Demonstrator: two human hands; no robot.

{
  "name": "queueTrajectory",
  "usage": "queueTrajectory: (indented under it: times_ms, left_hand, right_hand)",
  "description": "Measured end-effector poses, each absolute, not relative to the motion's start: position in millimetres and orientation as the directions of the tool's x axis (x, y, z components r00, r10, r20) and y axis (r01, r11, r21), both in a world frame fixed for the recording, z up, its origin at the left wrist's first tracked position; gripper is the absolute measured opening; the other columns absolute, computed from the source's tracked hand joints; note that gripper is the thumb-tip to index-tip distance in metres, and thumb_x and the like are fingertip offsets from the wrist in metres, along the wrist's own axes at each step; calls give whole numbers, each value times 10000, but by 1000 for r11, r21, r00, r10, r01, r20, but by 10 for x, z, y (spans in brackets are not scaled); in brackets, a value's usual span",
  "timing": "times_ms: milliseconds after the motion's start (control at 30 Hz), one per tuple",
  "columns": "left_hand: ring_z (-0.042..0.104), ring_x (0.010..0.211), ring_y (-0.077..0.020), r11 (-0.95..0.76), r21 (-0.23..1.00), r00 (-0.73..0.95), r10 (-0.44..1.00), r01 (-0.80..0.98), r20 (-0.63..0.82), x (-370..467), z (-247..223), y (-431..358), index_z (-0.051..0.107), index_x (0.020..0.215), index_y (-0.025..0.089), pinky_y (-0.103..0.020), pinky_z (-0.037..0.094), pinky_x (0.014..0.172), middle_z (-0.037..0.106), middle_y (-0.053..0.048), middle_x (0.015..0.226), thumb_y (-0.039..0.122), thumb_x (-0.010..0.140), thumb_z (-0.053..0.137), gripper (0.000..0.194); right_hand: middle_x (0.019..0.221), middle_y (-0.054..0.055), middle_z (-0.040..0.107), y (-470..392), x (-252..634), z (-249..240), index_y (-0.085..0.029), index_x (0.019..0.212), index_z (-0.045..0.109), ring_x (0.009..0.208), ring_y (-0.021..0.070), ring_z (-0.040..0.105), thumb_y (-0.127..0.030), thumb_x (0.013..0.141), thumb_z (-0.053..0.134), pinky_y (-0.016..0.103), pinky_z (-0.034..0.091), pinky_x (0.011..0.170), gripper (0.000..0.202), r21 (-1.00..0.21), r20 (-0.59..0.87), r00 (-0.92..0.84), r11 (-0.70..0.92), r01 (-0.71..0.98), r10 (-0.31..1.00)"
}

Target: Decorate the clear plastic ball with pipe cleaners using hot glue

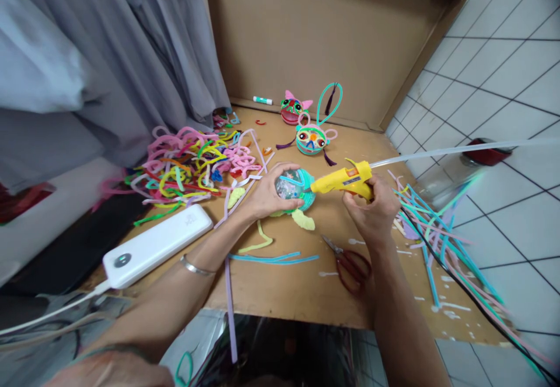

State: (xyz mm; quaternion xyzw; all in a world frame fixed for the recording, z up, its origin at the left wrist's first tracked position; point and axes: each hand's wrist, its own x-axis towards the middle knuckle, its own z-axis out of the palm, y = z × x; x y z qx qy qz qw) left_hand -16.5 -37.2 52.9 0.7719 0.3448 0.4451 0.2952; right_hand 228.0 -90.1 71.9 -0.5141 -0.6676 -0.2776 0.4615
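Note:
My left hand is wrapped round a clear ball with turquoise pipe cleaner wound over its right side. A pale yellow-green fuzzy piece sticks out below the ball. In my right hand is a yellow glue gun, its nozzle pointing left and at the turquoise winding. Whether the tip touches it I cannot tell. A long clear glue stick runs out of the gun's back to the right.
Red-handled scissors and blue strips lie nearby. Colourful pipe cleaners are heaped left, behind a white power bank. Two decorated balls, one pink-eared, one turquoise, stand at the back. More strips lie right.

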Motion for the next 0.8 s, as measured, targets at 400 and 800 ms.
queueTrajectory:
  times_ms: [400, 800]
  left_hand:
    - [584, 1233, -287, -568, 775, 365, 809, 279, 461, -160, 568, -397, 557, 1278, 186, -445, 451, 1093, 606, -110, 1314, 391, 628, 809, 727]
    - [588, 1213, -287, -577, 771, 357, 803, 269, 477, -157, 565, -398, 563, 1269, 182, -453, 456, 1085, 611, -111, 1297, 388, 625, 803, 718]
  right_hand:
    - [785, 32, 645, -927, 2256, 734, -252, 864, 539, 683, 218, 613, -293, 707, 586, 351, 513, 664, 169, -245, 848, 80, 252, 936, 524]
    - [779, 26, 648, -896, 2233, 703, -240, 872, 542, 658, 205, 595, -339, 685, 620, 341, 506, 653, 226, -369, 821, 185, 254, 894, 539]
